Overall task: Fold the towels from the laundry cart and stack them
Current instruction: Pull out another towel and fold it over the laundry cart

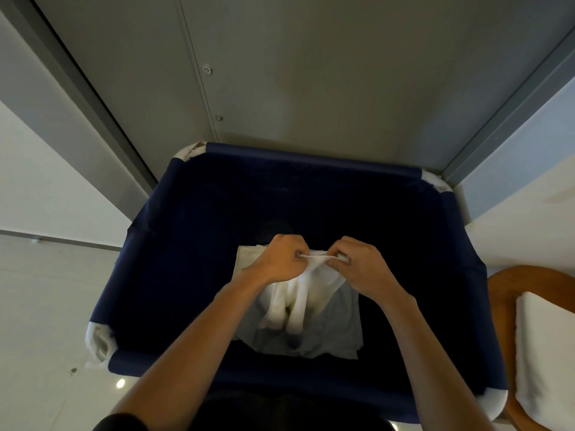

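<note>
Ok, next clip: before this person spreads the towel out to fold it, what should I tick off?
1. Left grip pinches the top edge of the towel: ok.
2. Right grip pinches the same edge: ok.
3. Towel spread flat between the two: not ok, it hangs bunched in folds.
4. Towel lifted free of the pale cloth in the cart: cannot tell, its lower end overlaps that cloth in this view.
5. A place to stack: ok, a folded white towel already lies on the wooden surface at the right.
</note>
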Available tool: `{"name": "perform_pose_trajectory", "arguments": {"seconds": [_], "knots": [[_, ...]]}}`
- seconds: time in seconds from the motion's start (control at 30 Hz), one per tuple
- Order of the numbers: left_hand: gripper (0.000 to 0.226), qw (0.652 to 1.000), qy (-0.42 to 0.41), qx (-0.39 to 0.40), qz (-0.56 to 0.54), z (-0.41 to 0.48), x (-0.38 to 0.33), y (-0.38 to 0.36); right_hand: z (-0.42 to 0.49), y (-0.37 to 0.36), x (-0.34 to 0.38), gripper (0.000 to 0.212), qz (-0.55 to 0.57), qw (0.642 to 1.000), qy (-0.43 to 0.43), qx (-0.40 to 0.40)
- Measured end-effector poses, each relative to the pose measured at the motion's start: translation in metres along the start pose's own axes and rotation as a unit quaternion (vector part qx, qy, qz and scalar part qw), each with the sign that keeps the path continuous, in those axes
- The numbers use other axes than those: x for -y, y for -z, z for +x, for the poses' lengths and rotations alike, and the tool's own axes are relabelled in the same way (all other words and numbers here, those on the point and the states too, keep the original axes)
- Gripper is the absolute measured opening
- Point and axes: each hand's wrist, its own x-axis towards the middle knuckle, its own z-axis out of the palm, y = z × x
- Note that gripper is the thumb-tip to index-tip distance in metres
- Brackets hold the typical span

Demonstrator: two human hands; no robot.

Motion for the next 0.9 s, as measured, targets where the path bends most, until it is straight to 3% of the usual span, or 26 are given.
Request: {"name": "perform_pose_trajectory", "arguments": {"seconds": [0.2, 0.3, 0.43, 0.57, 0.67, 0.8, 0.9], "knots": [[0.021, 0.99, 0.056, 0.002, -0.132, -0.002, -0.001, -0.006, 0.001, -0.001, 0.009, 0.011, -0.012, 0.999, 0.033, -0.025], [0.016, 0.993, 0.052, 0.018, -0.102, -0.001, -0.001, -0.01, 0.0, -0.002, 0.012, 0.012, -0.015, 0.999, 0.034, -0.025], [0.024, 0.998, 0.026, 0.038, -0.041, 0.001, 0.0, -0.021, -0.003, -0.002, 0.014, 0.013, -0.008, 0.999, 0.04, -0.022], [0.01, 1.0, 0.01, -0.012, 0.012, 0.003, 0.003, -0.027, -0.009, 0.002, 0.014, 0.016, 0.011, 0.999, 0.023, -0.032], [0.011, 0.997, 0.01, -0.073, -0.013, 0.007, 0.002, -0.017, -0.01, 0.007, 0.006, 0.022, 0.006, 0.998, -0.048, -0.036], [0.015, 0.996, -0.021, -0.079, -0.02, 0.01, -0.005, -0.003, -0.004, 0.008, 0.001, 0.005, -0.047, 0.994, -0.092, -0.046], [0.023, 0.995, -0.059, -0.082, -0.006, 0.008, -0.005, -0.01, -0.001, 0.008, 0.006, 0.009, -0.026, 0.993, -0.081, -0.076]]}}
